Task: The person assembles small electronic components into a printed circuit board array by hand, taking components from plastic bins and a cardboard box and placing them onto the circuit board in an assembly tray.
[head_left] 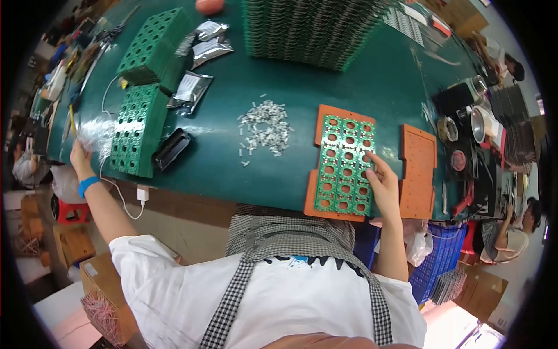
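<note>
At the far left edge of the table, my left hand (81, 157) is closed around the lower end of a thin yellow stick-like tool (72, 121), its exact kind too small to make out. Clear plastic wrap (96, 135) lies beside that hand. To the right, my right hand (384, 185) has its thumb and forefinger on the right edge of a green circuit board panel (347, 166) with rows of openings. The panel lies on an orange fixture plate (311, 200). Small white parts (268, 129) are heaped loosely in the middle of the table.
Green board stacks (137, 131) (152, 46) stand at left, a taller stack (305, 35) at the back. Silver packets (192, 90) and a black tray (172, 149) lie between. A white cable (123, 200) hangs over the front edge. Another orange plate (418, 171) lies at right.
</note>
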Motion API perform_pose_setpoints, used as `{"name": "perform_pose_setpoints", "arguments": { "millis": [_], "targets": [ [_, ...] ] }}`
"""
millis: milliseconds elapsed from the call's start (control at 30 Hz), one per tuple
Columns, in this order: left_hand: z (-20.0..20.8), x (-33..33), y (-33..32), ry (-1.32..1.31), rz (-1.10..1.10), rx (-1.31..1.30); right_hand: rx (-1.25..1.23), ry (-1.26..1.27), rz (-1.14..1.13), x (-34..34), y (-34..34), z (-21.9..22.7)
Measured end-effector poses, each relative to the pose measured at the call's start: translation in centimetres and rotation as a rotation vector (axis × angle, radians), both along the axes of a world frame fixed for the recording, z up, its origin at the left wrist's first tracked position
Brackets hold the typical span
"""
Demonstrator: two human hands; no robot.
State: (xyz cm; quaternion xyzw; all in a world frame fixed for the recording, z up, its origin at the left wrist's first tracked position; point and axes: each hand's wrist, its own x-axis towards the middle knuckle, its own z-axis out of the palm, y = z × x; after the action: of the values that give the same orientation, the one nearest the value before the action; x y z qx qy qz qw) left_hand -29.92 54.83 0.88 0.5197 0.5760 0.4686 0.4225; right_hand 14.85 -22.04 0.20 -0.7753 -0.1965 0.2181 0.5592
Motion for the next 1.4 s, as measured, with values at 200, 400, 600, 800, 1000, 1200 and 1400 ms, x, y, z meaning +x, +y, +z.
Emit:
{"name": "perform_pose_setpoints", "arguments": {
  "millis": [200, 400, 600, 800, 1000, 1200, 1400],
  "targets": [
    [-2.3, 6.5, -8.3, 0.875, 0.277, 0.751, -0.430, -0.288, -0.059, -1.4, 0.4, 2.6],
    [3.0, 25.9, -44.4, 0.612, -0.830, 0.954, -0.511, -0.401, 0.032, -0.1, 1.4, 2.7],
    [-0.9, 33.4, -52.7, 0.685, -0.922, 0.769, -0.634, -0.740, 0.249, 1.8, 1.9, 5.1],
    [-2.1, 34.2, -51.8, 0.576, -0.930, 0.721, -0.574, -0.979, 0.551, 1.1, 6.4, 2.1],
    [-2.4, 34.2, -51.8, 0.594, -0.919, 0.742, -0.534, -0.787, 0.689, 1.9, 5.6, 1.5],
    [-2.4, 34.0, -51.9, 0.591, -0.904, 0.750, -0.528, -0.892, 0.422, 6.6, 7.5, 1.3],
    [-2.1, 33.9, -51.8, 0.566, -0.832, 0.772, -0.520, -0.924, 0.423, 6.3, 6.2, 0.4]
  ]
}}
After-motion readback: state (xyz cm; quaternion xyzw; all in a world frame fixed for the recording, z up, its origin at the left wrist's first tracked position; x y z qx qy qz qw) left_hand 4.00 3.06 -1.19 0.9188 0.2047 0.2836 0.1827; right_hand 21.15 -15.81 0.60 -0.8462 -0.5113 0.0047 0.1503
